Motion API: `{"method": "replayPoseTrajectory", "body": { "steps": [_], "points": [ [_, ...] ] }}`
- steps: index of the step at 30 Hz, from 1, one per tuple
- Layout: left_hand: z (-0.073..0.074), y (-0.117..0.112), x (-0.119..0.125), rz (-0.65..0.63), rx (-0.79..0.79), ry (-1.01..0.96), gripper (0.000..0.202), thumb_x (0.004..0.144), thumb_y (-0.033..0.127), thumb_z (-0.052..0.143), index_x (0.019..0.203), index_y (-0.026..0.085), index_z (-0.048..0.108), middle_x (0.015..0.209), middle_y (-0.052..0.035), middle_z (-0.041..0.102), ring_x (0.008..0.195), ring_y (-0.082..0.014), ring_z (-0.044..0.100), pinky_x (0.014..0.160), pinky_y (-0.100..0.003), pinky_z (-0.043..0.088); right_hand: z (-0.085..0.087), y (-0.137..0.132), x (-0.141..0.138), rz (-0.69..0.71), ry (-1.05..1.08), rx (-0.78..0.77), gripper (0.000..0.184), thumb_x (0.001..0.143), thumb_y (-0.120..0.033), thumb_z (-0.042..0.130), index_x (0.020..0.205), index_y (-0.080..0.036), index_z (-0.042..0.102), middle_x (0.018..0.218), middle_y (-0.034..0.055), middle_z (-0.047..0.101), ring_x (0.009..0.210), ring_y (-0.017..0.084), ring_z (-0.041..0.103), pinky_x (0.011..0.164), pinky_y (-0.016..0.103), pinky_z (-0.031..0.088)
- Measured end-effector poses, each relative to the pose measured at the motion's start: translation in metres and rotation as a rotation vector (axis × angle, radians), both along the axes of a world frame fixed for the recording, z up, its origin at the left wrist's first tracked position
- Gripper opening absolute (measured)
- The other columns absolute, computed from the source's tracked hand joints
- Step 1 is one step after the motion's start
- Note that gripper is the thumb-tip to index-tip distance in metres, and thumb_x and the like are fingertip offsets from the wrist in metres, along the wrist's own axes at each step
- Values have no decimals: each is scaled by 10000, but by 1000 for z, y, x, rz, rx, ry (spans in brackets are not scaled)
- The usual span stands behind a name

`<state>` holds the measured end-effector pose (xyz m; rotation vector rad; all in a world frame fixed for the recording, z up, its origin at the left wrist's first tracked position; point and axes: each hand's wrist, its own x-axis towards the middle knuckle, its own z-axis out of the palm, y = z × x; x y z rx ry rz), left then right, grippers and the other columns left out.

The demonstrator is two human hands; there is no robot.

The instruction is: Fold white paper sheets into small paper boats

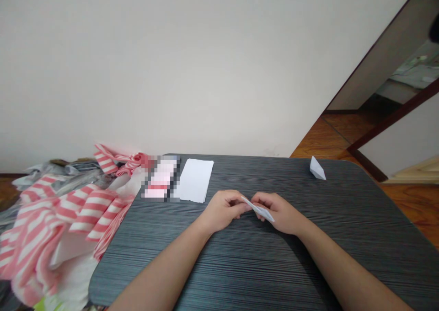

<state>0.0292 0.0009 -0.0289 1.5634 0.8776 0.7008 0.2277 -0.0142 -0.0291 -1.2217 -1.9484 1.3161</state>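
Observation:
My left hand (224, 209) and my right hand (279, 212) meet over the middle of a dark striped table (240, 265). Both are closed in a pinch on a small folded piece of white paper (259, 209), which lies tilted between them, its lower right tip sticking out over my right hand. My forearms rest on the table. A finished folded white paper shape (317, 168) stands at the far right of the table, apart from both hands.
A flat stack of white paper (196, 179) lies at the far edge, beside a blurred pink-and-white item (161, 178). Red-and-white striped plastic bags (61, 219) pile up off the table's left side. Wooden floor and a doorway lie to the right.

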Motion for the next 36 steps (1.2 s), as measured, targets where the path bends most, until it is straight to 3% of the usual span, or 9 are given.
{"method": "replayPoseTrajectory", "body": {
  "steps": [5, 11, 15, 21, 26, 32, 36],
  "points": [
    [0, 0, 0, -14, -48, -6, 193, 813, 312, 550, 745, 133, 572, 618, 9, 527, 539, -85, 492, 516, -199, 385, -3, 2, 1, -20, 4, 33, 194, 876, -181, 463, 741, -159, 600, 647, 4, 592, 589, 120, 556, 608, 243, 426],
    [-3, 1, 0, -21, -136, -34, 115, 848, 251, 460, 887, 153, 504, 722, -12, 590, 500, -73, 480, 480, -197, 393, -12, 6, 6, -244, 303, -35, 296, 952, -344, 347, 912, -167, 580, 628, 19, 594, 506, 120, 520, 464, 231, 374],
    [-4, 1, -1, -22, -129, -7, 72, 840, 213, 452, 860, 159, 495, 643, 18, 538, 502, -73, 472, 485, -189, 393, -16, 7, 8, -383, 395, -15, 309, 943, -388, 366, 1112, -179, 519, 602, 12, 594, 500, 137, 524, 445, 237, 375],
    [-4, 0, 1, -13, -63, 14, 136, 848, 273, 485, 898, 154, 529, 589, 37, 492, 490, -71, 455, 470, -182, 374, -14, 6, 6, -342, 218, 43, 277, 895, -323, 491, 1134, -189, 524, 574, -12, 597, 482, 118, 488, 478, 235, 380],
    [0, -1, 1, -25, -69, 48, 209, 846, 349, 507, 877, 145, 534, 716, -26, 625, 531, -84, 521, 498, -198, 416, -15, 4, 4, -273, 157, 61, 264, 882, -311, 506, 1108, -183, 552, 582, -3, 624, 501, 123, 527, 504, 240, 407],
    [-2, -1, 1, 15, -68, 45, 196, 857, 335, 482, 907, 154, 541, 778, -44, 651, 530, -85, 530, 474, -190, 410, -16, 3, 5, -254, 151, 116, 268, 882, -302, 503, 1118, -182, 545, 637, 5, 632, 520, 117, 536, 509, 235, 411],
    [-3, -1, 0, 37, -46, 52, 230, 858, 345, 480, 994, 169, 540, 656, -3, 592, 514, -94, 522, 458, -185, 399, -15, 4, 6, -249, 92, 132, 238, 887, -308, 497, 1077, -185, 573, 625, 6, 626, 543, 128, 551, 519, 240, 417]
  ]
}}
